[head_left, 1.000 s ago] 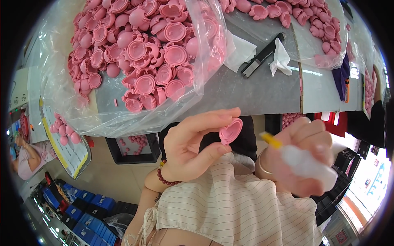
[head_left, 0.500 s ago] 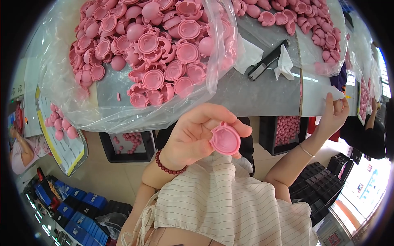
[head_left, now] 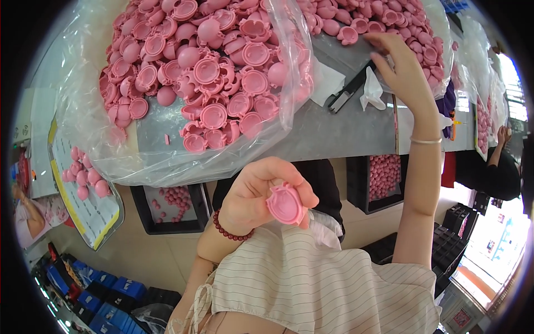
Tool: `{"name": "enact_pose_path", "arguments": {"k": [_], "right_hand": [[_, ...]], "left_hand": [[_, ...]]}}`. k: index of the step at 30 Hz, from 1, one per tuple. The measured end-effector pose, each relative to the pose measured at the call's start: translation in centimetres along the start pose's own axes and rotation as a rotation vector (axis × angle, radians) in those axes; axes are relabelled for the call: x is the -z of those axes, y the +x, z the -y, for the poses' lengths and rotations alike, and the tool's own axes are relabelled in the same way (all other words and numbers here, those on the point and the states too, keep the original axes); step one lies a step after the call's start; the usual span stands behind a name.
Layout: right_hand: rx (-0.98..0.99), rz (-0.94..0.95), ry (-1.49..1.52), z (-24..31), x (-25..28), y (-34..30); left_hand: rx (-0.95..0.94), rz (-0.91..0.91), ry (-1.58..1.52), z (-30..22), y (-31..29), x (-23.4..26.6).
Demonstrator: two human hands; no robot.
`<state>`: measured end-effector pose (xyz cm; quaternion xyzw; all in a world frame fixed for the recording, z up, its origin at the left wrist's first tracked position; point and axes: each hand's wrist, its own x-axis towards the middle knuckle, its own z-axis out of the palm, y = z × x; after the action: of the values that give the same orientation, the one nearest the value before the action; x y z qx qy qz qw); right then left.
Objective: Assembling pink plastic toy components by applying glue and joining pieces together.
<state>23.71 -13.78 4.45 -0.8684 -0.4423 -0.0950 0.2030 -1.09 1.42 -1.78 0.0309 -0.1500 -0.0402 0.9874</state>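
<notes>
In front of my body, my left hand (head_left: 261,192) pinches a pink plastic shell piece (head_left: 286,205), round, with a raised rim and small tabs on its edge. My right hand (head_left: 401,71) is stretched over the table at the right, fingers apart, with nothing visible in them. Its fingertips are beside the near edge of a pile of pink shell pieces (head_left: 392,16); contact cannot be made out. Just left of that hand lie a long black tool (head_left: 351,89) and a crumpled white tissue (head_left: 372,91).
A larger heap of pink shells (head_left: 208,69) fills a clear plastic bag (head_left: 167,172) at the left. Black bins (head_left: 139,209) with pink pieces stand below the table edge. A yellow-edged tray (head_left: 108,236) at far left carries pink balls. Other people sit on both sides.
My right hand has left a white object at the table's front right and moved up and left to the right pile. My left hand has shifted slightly left, turning the shell piece.
</notes>
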Motion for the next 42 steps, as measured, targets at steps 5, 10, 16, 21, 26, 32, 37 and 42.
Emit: {"name": "enact_pose_path", "arguments": {"k": [5, 10, 16, 21, 26, 32, 37, 42], "right_hand": [[-0.183, -0.082, 0.114, 0.1, 0.9, -0.7], [-0.224, 0.358, 0.694, 5.8, 2.6, -5.6], [-0.096, -0.043, 0.176, 7.3, -0.5, -6.7], [-0.255, 0.050, 0.246, 8.4, 0.4, -7.7], [-0.228, 0.033, 0.149, 8.7, 0.3, -7.8], [-0.033, -0.013, 0.208, 7.6, -0.6, -8.1], [-0.055, -0.261, 0.738, 9.2, -0.6, -8.8], [0.307, -0.104, 0.950, 10.5, -0.8, -7.6]], "left_hand": [[-0.045, -0.062, 0.134, -0.4, -0.3, 0.0], [0.039, -0.057, 0.049, -0.5, 0.1, 0.2], [0.085, -0.087, 0.053, -0.1, 0.8, -0.5], [-0.039, -0.302, 0.572, -0.2, 0.9, -2.3], [-0.210, -0.267, 0.874, -0.2, 0.6, -2.1], [-0.123, -0.273, 0.838, -0.6, 0.7, -2.1], [0.098, -0.546, 0.600, -0.4, 1.7, -3.3], [0.101, -0.305, 0.507, 0.4, 1.4, -1.8]]}}
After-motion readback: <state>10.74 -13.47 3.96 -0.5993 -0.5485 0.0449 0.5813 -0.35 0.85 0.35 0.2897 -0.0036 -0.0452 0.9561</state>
